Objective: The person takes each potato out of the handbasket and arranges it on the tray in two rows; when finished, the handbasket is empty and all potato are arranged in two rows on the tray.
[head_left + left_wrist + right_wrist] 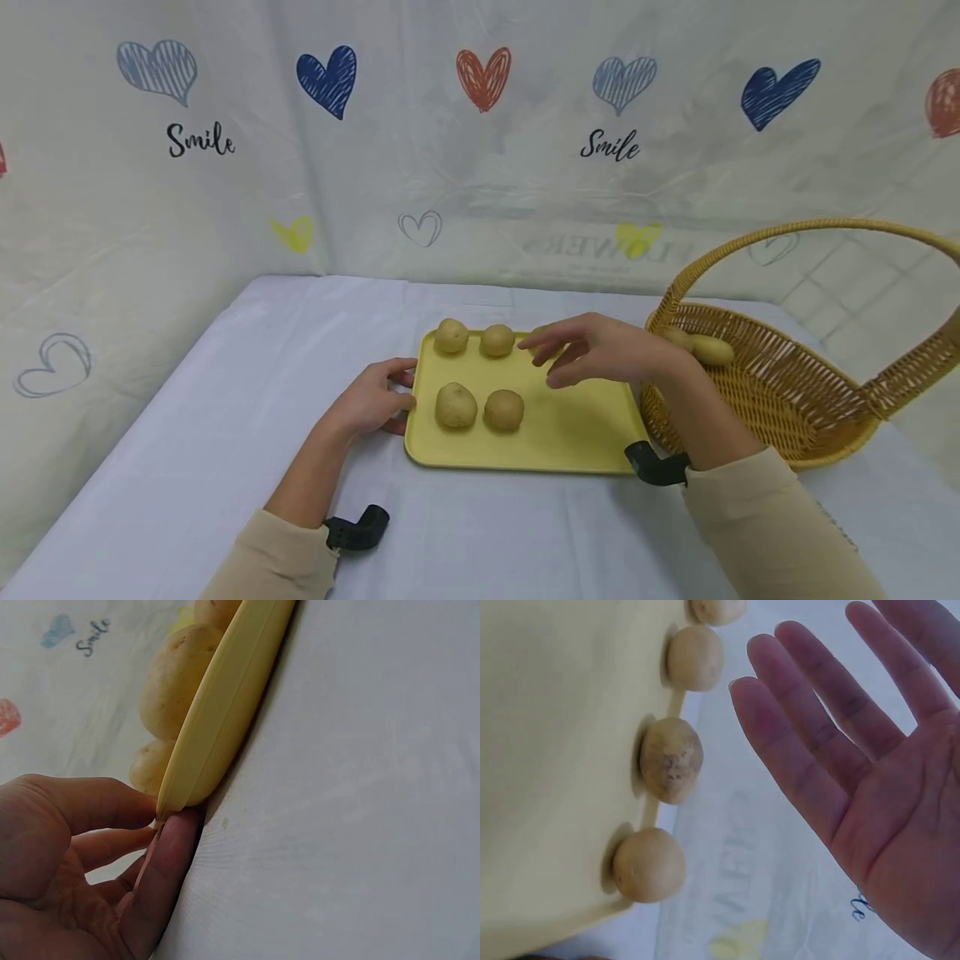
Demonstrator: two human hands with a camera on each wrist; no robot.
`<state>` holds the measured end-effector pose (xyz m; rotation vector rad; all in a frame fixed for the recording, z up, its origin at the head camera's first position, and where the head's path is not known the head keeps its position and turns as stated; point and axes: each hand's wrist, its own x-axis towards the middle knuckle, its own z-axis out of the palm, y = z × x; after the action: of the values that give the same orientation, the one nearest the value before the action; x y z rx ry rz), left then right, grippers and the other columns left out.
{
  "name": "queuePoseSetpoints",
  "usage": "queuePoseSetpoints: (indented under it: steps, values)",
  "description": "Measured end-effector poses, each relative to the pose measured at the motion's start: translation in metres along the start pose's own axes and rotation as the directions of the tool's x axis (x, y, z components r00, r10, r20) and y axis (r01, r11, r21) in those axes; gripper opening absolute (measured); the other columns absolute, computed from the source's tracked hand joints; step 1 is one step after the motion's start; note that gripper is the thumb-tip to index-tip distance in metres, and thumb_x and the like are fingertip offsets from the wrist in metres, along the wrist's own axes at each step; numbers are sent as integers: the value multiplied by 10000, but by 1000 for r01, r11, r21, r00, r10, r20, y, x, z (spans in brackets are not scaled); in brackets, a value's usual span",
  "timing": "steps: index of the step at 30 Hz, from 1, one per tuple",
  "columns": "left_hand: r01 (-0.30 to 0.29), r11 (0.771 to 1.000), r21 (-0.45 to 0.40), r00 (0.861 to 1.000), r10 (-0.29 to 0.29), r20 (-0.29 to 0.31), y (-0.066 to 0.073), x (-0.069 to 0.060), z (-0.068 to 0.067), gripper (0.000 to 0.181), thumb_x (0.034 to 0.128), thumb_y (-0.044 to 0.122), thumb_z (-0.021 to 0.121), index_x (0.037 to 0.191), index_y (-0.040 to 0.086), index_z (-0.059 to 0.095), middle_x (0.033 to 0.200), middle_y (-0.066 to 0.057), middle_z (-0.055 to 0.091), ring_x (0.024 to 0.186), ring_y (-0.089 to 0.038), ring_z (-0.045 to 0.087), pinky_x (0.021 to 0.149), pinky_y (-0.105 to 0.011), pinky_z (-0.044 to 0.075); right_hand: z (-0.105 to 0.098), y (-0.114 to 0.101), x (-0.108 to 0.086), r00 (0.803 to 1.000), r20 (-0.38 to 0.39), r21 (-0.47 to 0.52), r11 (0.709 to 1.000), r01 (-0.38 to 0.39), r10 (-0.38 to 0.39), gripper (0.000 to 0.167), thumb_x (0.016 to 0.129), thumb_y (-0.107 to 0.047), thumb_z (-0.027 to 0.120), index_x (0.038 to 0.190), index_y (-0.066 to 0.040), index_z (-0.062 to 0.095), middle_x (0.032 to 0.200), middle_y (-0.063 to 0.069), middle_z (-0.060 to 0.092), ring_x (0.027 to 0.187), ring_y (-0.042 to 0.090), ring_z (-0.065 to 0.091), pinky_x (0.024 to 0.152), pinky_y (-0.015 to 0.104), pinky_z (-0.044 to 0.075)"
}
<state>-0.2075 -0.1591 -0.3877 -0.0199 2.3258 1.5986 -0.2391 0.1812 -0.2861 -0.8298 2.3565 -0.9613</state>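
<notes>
A yellow tray (570, 446) lies on the cloth-covered table with several potatoes on it. My left hand (375, 400) pinches the tray's left edge; in the left wrist view the thumb is at the rim and a finger is under it. My right hand (600, 350) hovers over the tray's back right, holding nothing, its fingers extended in the right wrist view. Two potatoes sit in front: a larger one (456, 406) and a rounder one (504, 410). Several form the back row, including a blotchy potato (671, 760) and an end potato (649, 865); my right hand partly hides this row in the head view.
A wicker basket (780, 408) with a tall arched handle (810, 225) stands against the tray's right side, with potatoes (712, 350) at its back left. White cloth (225, 450) covers the table. Behind hangs a pale curtain (405, 150) printed with hearts.
</notes>
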Motion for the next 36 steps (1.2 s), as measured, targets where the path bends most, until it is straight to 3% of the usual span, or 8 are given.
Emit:
queuePoseSetpoints:
  steps: [6,15,24,33,36]
  values:
    - [18,1000,4,1000,-18,-11,-4,1,-3,696,899,-24,601,1565,81,426,1340,-145,494,884,-204,619,667,-347,640,-9,-2,-8,1000,16,16,1000,23,-23,524,952,-226,749,1456,-198,606,1394,101,646,1250,272,651,1029,395,566]
    - [14,1000,-13,1000,-15,-14,-9,-1,-7,701,897,-23,598,1568,73,419,1356,-154,486,896,-208,618,677,-361,643,-21,-1,-27,997,-44,-12,998,-61,60,485,953,-315,745,1423,-296,626,1387,53,650,1291,306,630,1072,480,533]
    - [9,1000,-5,1000,-9,-6,-9,1,-5,699,901,-17,606,1568,80,421,1361,-145,489,878,-198,616,674,-360,642,-35,8,-58,991,-110,-15,997,-82,80,434,964,-293,736,1388,-262,653,1367,68,666,1252,285,660,975,307,568]
    - [-3,1000,-6,1000,3,-4,-5,2,-3,698,895,-18,602,1564,72,425,1363,-151,494,897,-203,618,685,-359,646,-50,18,-82,984,-159,-81,992,-92,78,409,971,-255,722,1376,-236,666,1318,54,696,1172,220,686,911,279,582]
    - [-5,1000,-8,1000,5,-4,-3,2,-1,695,895,-21,599,1563,70,427,1359,-155,494,909,-209,622,681,-360,646,-54,21,-90,975,-183,-122,982,-148,124,389,972,-293,719,1357,-267,674,1307,9,704,1173,178,671,905,274,569]
